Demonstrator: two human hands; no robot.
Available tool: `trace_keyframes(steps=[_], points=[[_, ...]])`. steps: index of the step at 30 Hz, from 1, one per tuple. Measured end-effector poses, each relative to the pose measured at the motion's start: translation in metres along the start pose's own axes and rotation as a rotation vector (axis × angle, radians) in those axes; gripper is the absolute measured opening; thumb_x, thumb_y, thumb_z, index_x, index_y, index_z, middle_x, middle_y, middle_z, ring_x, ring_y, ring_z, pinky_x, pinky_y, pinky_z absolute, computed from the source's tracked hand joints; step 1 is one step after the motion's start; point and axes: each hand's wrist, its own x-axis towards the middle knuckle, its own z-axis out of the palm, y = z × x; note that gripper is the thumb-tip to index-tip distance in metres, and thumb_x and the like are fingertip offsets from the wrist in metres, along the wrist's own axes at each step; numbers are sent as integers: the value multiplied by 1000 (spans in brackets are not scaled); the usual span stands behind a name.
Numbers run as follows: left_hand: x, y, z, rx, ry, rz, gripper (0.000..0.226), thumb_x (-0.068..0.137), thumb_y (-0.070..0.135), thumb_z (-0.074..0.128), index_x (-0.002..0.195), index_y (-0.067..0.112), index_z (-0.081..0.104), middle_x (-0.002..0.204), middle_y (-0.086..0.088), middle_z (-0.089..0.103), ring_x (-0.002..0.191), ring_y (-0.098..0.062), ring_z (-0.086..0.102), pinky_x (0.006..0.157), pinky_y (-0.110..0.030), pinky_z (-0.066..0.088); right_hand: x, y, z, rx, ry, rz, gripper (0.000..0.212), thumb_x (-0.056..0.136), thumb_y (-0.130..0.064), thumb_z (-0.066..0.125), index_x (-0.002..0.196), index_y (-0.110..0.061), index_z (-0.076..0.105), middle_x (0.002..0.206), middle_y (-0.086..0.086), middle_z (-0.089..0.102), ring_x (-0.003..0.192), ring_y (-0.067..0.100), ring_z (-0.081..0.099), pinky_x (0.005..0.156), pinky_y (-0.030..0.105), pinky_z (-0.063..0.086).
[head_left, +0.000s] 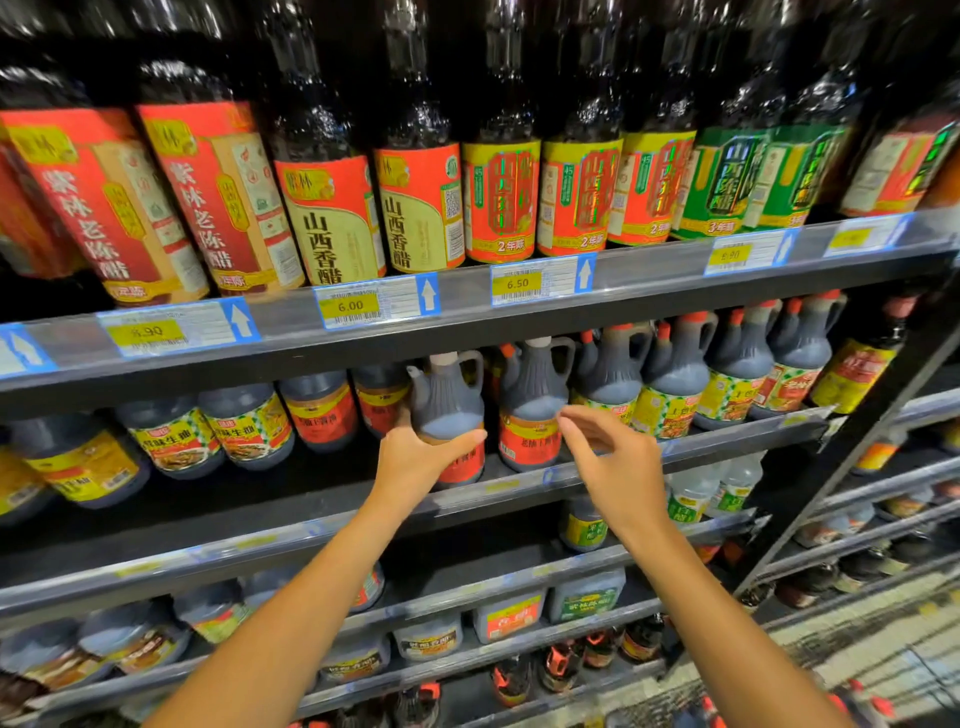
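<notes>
Left grip (410, 457) is wrapped round the belly of a dark plastic jug with a white cap and red label (447, 400), thumb on the left side, fingers across the front just over the top of the label. The jug's upright, spout pointing left, loop handle on the right, right at the front edge of the black middle shelf (260, 543). Can't tell if its base is actually resting on the shelf, the rail hides that bit.

Right grip (618, 467) has nothing in it: fingers loose and a bit curled, thumb and forefinger apart. The tips are up by the shoulder of a second dark white-capped jug with a red label (535, 384), which stands just beside the first one on its right. Whether they're actually touching it, can't say.

Further out on the same shelf, right of that, there's a row of dark jugs with red caps and yellow-green labels (680, 379). To the left are squat dark bottles with red labels (322, 415), then squat ones with yellow and green labels (176, 436).

The shelf above carries tall dark glass bottles with red and yellow labels (501, 202). Yellow price tags reading 6.00 (350, 305) and 6.50 (518, 283) sit on its grey rail (462, 312).
</notes>
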Motion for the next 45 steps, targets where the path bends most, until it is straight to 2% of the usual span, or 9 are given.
trace_keyframes(steps=[6, 9, 12, 15, 21, 32, 37, 41, 45], points=[[-1, -6, -3, 77, -89, 1, 39, 67, 45, 90, 81, 13, 74, 76, 5, 75, 79, -13, 73, 69, -31, 59, -4, 25, 6, -157, -64, 143, 52, 88, -45, 74, 130, -15, 66, 115, -6, 74, 107, 6, 68, 95, 36, 57], [-11, -11, -10, 213, -42, 34, 50, 67, 46, 90, 80, 11, 56, 80, -1, 64, 75, -16, 64, 58, -27, 49, -2, 32, 15, -306, -113, 140, 70, 85, -59, 69, 137, -13, 60, 123, 2, 72, 113, 18, 67, 94, 41, 57], [-17, -25, -14, 328, -33, 4, 66, 64, 57, 88, 99, 15, 50, 107, -3, 59, 97, -19, 60, 78, -40, 55, -2, 32, 28, -429, -123, 145, 76, 83, -68, 66, 136, -14, 58, 115, 3, 73, 105, 23, 69, 82, 42, 59], [-18, -27, -15, 312, -69, 17, 67, 66, 58, 86, 110, 19, 53, 116, 3, 62, 104, -18, 63, 87, -43, 58, 0, 29, 39, -551, -116, 154, 78, 79, -80, 59, 127, -19, 58, 94, 0, 73, 87, 24, 69, 67, 38, 56], [-15, -29, -12, 310, -36, 47, 62, 69, 50, 87, 112, 13, 63, 113, -3, 72, 102, -17, 69, 86, -42, 60, 7, 37, 45, -557, -141, 179, 69, 81, -73, 62, 118, -15, 58, 87, 3, 71, 84, 28, 68, 65, 38, 51], [-20, -22, -2, 217, -41, 48, 61, 73, 35, 89, 123, 9, 65, 119, -4, 72, 106, -11, 67, 87, -18, 51, 4, 44, 46, -599, -85, 156, 80, 76, -79, 60, 121, -13, 62, 82, 0, 72, 80, 25, 69, 61, 37, 51], [-16, -20, -8, 266, -95, 26, 59, 74, 38, 87, 120, 9, 65, 119, -4, 72, 111, -15, 68, 91, -24, 54, 6, 44, 44, -612, -101, 148, 77, 78, -78, 60, 117, -12, 62, 74, 0, 68, 72, 26, 67, 56, 35, 47], [-16, -18, -13, 390, -102, 47, 55, 76, 55, 81, 110, 16, 63, 111, -1, 73, 103, -16, 69, 87, -42, 59, 4, 40, 40, -606, -121, 130, 72, 80, -74, 62, 121, -14, 60, 77, 2, 68, 73, 27, 67, 55, 33, 42], [-34, -9, -29, 541, -159, 81, 76, 82, 59, 73, 140, 16, 49, 140, -5, 58, 127, -25, 56, 98, -44, 52, 6, 29, 30, -567, -188, 173, 67, 80, -72, 64, 116, -16, 62, 91, 1, 73, 85, 26, 69, 64, 39, 56]])
